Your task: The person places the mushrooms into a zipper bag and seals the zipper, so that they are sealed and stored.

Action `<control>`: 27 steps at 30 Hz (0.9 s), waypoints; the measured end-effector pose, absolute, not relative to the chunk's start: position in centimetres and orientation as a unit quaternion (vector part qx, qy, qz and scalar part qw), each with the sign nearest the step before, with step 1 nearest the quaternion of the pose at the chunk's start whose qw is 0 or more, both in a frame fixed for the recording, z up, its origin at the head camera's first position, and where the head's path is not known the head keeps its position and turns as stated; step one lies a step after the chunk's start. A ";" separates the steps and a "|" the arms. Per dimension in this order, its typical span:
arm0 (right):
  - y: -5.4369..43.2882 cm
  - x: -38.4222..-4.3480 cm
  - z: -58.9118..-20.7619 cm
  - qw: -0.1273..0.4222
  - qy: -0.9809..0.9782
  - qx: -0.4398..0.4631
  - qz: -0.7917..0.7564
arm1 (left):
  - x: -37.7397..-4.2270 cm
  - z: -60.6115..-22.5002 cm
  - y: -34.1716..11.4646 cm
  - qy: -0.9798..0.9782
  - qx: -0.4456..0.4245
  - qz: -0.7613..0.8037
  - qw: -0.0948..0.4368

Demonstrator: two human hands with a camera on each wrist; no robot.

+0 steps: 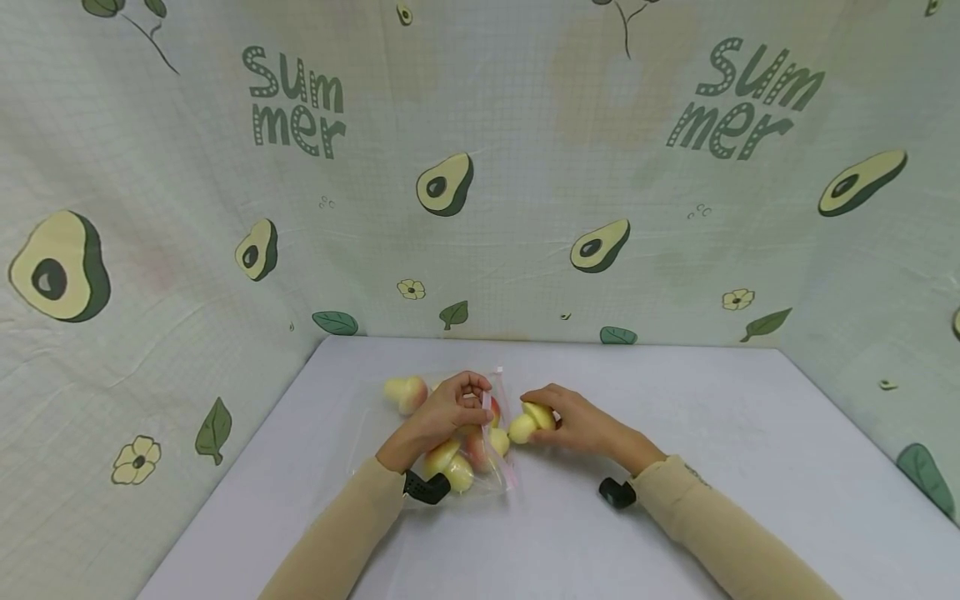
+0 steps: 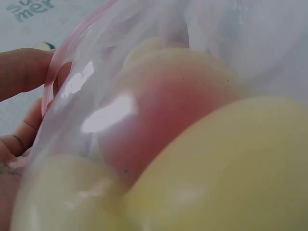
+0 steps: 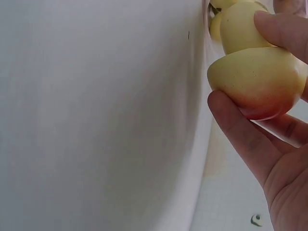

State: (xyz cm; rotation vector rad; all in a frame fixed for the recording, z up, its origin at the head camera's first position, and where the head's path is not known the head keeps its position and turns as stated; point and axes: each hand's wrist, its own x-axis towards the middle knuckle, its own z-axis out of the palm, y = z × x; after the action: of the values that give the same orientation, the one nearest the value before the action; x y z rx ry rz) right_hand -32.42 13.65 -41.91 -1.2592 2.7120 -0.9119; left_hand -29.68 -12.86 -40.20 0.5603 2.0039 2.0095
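A clear zip bag (image 1: 367, 442) with a pink-edged opening lies on the table, holding several yellow toy mushrooms (image 1: 459, 473) with red-blushed caps. My left hand (image 1: 448, 408) pinches the bag's rim (image 2: 50, 86) between thumb and fingers, lifting that edge. Through the film in the left wrist view, a reddish cap (image 2: 168, 106) shows close up. Just right of the opening, my right hand (image 1: 573, 421) grips another toy mushroom (image 1: 538, 417), its stem end pointing toward the bag. In the right wrist view, thumb and fingers sit around its yellow and red cap (image 3: 255, 79).
The white table (image 1: 675, 417) extends around the bag to a cloth backdrop (image 1: 525, 192) printed with avocados and leaves, which rises behind and on both sides. A dark wrist camera (image 1: 427, 487) sits by the left cuff and another dark camera (image 1: 617, 492) by the right.
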 end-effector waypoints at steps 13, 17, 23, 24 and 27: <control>12.0 -32.1 -41.9 -0.005 0.867 -0.413 -0.280 | -29.6 -40.1 -12.8 0.685 0.196 0.692 0.116; 11.5 -31.9 -41.9 -0.007 0.868 -0.415 -0.272 | -29.6 -40.0 -12.8 0.689 0.196 0.688 0.114; 10.8 -31.3 -41.6 -0.005 0.870 -0.417 -0.265 | -29.6 -40.1 -12.8 0.694 0.196 0.683 0.120; 10.7 -31.1 -41.6 0.000 0.869 -0.416 -0.269 | -29.6 -40.1 -12.8 0.694 0.197 0.682 0.121; 10.6 -30.9 -41.5 0.021 0.865 -0.409 -0.289 | -29.7 -40.2 -12.9 0.691 0.198 0.684 0.122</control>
State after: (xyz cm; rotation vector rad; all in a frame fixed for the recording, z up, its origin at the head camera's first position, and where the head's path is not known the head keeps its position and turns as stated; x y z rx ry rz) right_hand -30.93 10.59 -41.46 -1.2672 2.6827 -0.8967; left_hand -29.67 -12.85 -40.16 0.5785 2.0183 1.9966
